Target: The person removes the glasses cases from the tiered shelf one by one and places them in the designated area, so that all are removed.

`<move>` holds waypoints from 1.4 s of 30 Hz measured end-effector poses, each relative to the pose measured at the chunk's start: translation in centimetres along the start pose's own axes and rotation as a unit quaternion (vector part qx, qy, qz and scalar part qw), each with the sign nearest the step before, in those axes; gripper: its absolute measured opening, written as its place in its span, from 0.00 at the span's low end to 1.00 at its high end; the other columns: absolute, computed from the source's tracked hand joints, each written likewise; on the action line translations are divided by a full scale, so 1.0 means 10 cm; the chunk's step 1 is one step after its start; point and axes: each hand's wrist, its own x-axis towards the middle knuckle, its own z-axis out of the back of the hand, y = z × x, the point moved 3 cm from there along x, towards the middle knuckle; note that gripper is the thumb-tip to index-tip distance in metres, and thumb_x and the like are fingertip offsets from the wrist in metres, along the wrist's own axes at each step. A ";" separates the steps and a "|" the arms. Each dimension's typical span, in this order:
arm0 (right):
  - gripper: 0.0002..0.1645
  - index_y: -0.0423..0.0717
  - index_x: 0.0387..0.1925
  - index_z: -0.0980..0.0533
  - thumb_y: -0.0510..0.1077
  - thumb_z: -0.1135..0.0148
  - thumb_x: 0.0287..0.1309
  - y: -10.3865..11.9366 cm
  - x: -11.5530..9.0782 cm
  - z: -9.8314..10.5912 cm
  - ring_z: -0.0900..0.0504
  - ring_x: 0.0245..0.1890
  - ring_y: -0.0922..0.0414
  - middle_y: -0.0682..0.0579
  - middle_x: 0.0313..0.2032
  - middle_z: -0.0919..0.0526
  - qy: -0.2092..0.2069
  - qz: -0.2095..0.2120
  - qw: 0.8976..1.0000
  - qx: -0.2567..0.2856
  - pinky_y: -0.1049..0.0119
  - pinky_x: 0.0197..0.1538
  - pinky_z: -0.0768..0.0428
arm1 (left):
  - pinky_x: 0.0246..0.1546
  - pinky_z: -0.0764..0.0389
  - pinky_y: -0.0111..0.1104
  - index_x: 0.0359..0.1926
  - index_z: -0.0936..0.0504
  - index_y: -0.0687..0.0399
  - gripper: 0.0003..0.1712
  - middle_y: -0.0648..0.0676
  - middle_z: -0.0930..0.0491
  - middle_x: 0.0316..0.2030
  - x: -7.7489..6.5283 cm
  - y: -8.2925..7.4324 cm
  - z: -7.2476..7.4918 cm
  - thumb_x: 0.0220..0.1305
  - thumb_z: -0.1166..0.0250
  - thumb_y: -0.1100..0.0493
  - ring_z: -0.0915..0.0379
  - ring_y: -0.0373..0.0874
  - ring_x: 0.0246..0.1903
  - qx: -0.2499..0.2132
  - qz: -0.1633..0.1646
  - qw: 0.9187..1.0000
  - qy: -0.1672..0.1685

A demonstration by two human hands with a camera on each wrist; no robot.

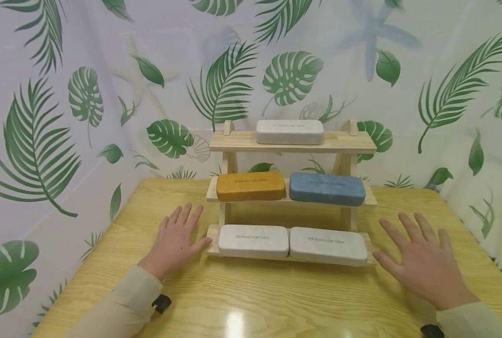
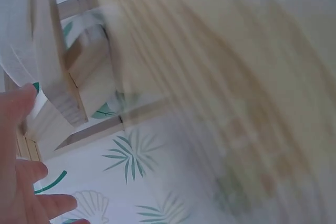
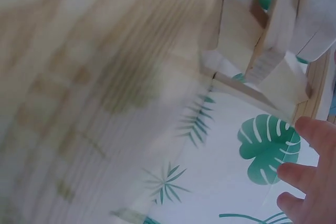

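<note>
A three-tier wooden rack [image 1: 293, 149] stands mid-table. Its top shelf bears a white glasses case [image 1: 290, 133]. On the middle shelf an orange case [image 1: 251, 186] lies left of a blue case [image 1: 327, 189]. Two white cases, one left [image 1: 253, 241] and one right [image 1: 329, 246], lie side by side on the bottom shelf. My left hand [image 1: 176, 245], fingers spread, is beside the rack's lower left end, its thumb close to the shelf. To the right of the rack is my right hand [image 1: 424, 263], also with spread fingers. Neither hand holds anything.
The rack stands on a glossy wood-grain table [image 1: 251, 300]. Behind it and at the sides hangs a white cloth [image 1: 158, 94] printed with green leaves. Black straps show at both wrists, such as the left wrist strap [image 1: 162, 303].
</note>
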 end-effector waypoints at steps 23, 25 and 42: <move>0.44 0.53 0.73 0.33 0.62 0.30 0.60 0.44 0.04 0.12 0.39 0.68 0.31 0.35 0.69 0.34 -0.066 0.099 0.986 0.119 0.27 0.61 0.39 | 0.55 0.22 0.48 0.81 0.56 0.47 0.52 0.63 0.37 0.72 0.12 -0.05 -0.27 0.69 0.34 0.46 0.21 0.54 0.52 -0.391 0.178 0.898 0.098; 0.45 0.52 0.73 0.33 0.62 0.30 0.59 0.49 0.05 0.09 0.37 0.67 0.32 0.36 0.69 0.34 -0.066 0.104 0.985 0.122 0.29 0.62 0.38 | 0.50 0.21 0.45 0.81 0.55 0.47 0.51 0.62 0.34 0.69 0.11 -0.04 -0.30 0.69 0.34 0.46 0.20 0.50 0.47 -0.411 0.186 0.887 0.099; 0.51 0.53 0.74 0.34 0.75 0.36 0.57 0.82 0.25 -0.01 0.33 0.65 0.35 0.39 0.67 0.31 -0.021 0.097 0.986 0.130 0.32 0.62 0.35 | 0.39 0.18 0.37 0.77 0.44 0.61 0.43 0.65 0.25 0.60 0.10 -0.03 -0.43 0.70 0.34 0.53 0.22 0.50 0.48 -0.481 0.207 0.850 0.061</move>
